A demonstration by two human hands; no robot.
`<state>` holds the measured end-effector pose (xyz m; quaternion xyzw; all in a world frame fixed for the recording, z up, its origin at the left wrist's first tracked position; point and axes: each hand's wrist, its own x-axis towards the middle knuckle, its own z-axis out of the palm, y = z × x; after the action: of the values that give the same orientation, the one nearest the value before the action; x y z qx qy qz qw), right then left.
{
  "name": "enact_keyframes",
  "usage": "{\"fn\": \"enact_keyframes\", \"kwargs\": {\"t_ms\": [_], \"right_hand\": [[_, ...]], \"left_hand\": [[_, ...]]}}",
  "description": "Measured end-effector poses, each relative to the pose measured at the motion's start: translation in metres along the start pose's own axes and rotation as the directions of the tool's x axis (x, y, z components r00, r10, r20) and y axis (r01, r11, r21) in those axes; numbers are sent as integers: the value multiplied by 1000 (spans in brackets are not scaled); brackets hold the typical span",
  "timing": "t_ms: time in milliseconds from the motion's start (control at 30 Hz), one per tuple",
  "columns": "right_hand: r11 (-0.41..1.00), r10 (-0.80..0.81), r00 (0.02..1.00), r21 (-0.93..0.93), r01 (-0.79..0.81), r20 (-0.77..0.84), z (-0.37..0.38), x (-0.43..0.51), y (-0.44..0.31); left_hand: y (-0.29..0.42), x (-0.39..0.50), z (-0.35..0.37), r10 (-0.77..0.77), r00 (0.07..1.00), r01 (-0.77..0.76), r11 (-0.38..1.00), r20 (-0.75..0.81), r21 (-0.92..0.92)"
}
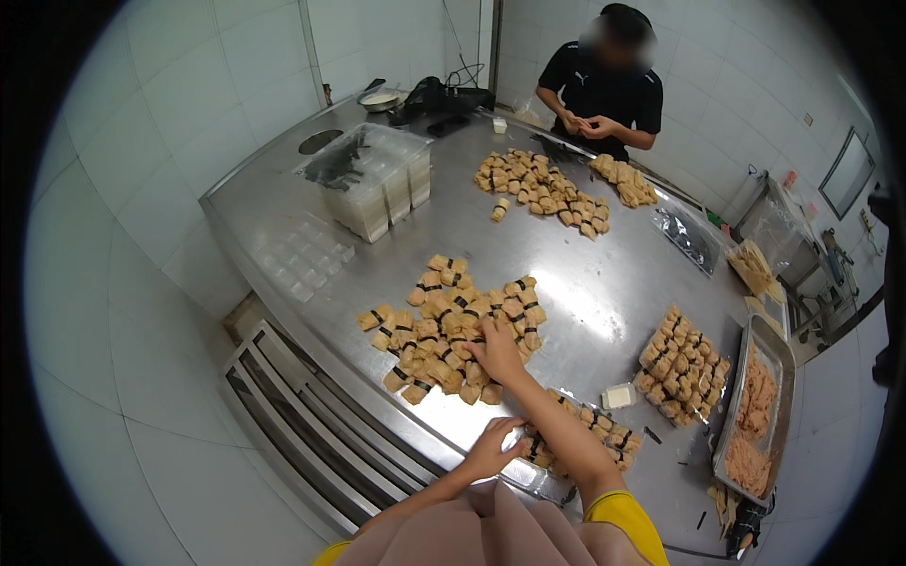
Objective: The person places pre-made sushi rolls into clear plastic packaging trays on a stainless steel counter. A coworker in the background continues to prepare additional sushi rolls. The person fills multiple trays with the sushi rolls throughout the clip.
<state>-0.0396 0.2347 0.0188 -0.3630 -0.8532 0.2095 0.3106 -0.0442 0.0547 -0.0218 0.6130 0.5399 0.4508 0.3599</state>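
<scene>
My right hand (498, 354) reaches into a loose heap of tofu-skin rolls (432, 329) tied with dark bands. Its thumb and fingers are spread over rolls at the heap's near right side; whether one is gripped is hidden. My left hand (490, 451) is at the left end of a clear plastic tray (548, 487) near the table's front edge. Its fingertips are by the tray's corner and end rolls, and a firm hold cannot be made out. Banded rolls (601, 424) lie in rows in that tray, partly covered by my right forearm.
A packed block of rolls (683, 368) and a metal pan of pinkish filling (752, 417) stand right. A small white block (618, 396) lies nearer. Stacked clear containers (375, 184) and an empty-celled tray (304, 258) sit left. Across the steel table (439, 226), a co-worker (601, 92) stands behind more rolls (541, 187).
</scene>
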Motion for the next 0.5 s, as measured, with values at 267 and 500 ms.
{"fn": "enact_keyframes", "kwargs": {"t_ms": [267, 500], "right_hand": [[826, 368, 814, 243, -508, 450, -18, 19, 48], [440, 534, 731, 598, -669, 425, -67, 4, 51]], "left_hand": [[-3, 3, 0, 10, 999, -10, 1000, 31, -2], [0, 4, -3, 15, 999, -14, 1000, 32, -4]]}}
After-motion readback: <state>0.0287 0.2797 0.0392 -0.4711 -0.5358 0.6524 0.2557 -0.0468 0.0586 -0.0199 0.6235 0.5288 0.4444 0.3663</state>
